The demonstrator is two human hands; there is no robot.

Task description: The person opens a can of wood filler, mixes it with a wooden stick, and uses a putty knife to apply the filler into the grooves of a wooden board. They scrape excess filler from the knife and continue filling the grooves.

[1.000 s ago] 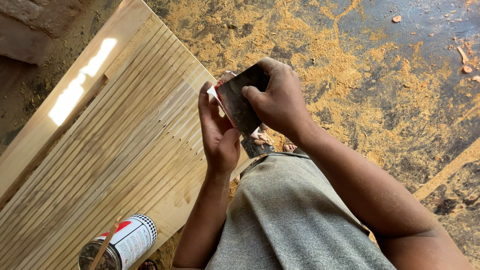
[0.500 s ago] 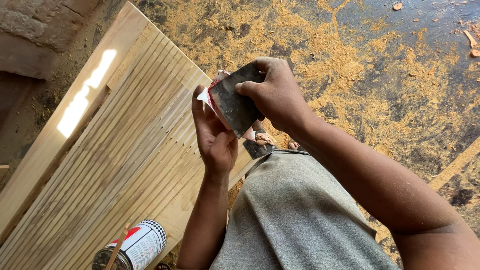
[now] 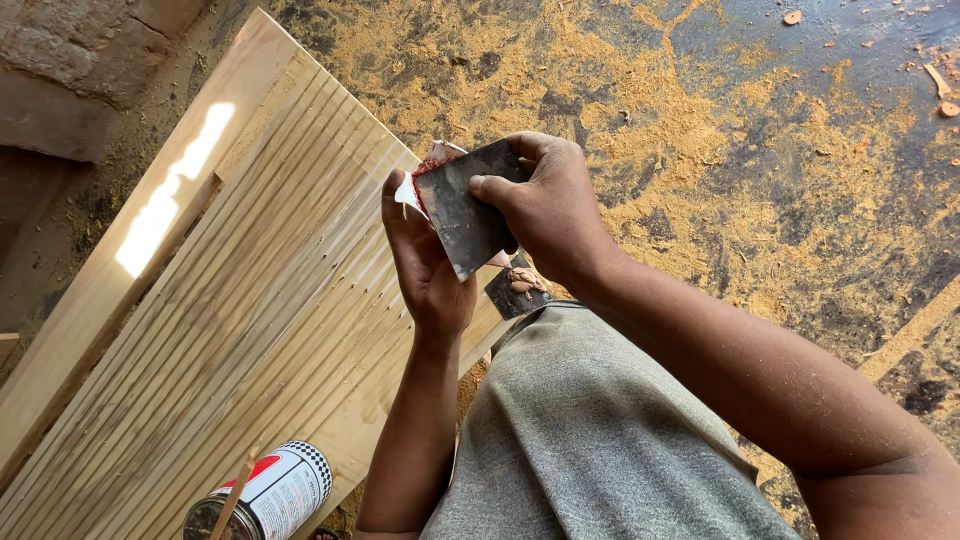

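Filler loaded, panel not yet touched
Your right hand point(image 3: 545, 205) fingers pinch the dark scraper point(image 3: 468, 215) against your left hand point(image 3: 425, 265); the grooved wooden panel point(image 3: 230, 330) shows no filler.

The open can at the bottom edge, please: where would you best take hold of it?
Grip the can round its bare cylindrical side wall, coming from the right. A stick juts from its open mouth, so a top grip looks blocked; the grooved wooden panel lies to its left.

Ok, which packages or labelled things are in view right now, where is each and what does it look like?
Round metal can with a white, red and black-chequered label: bottom left, on the grooved pale wooden panel, a wooden stick in its open top.
Small white-and-red packet: in the left hand, behind the dark flat metal scraper gripped by the right hand.
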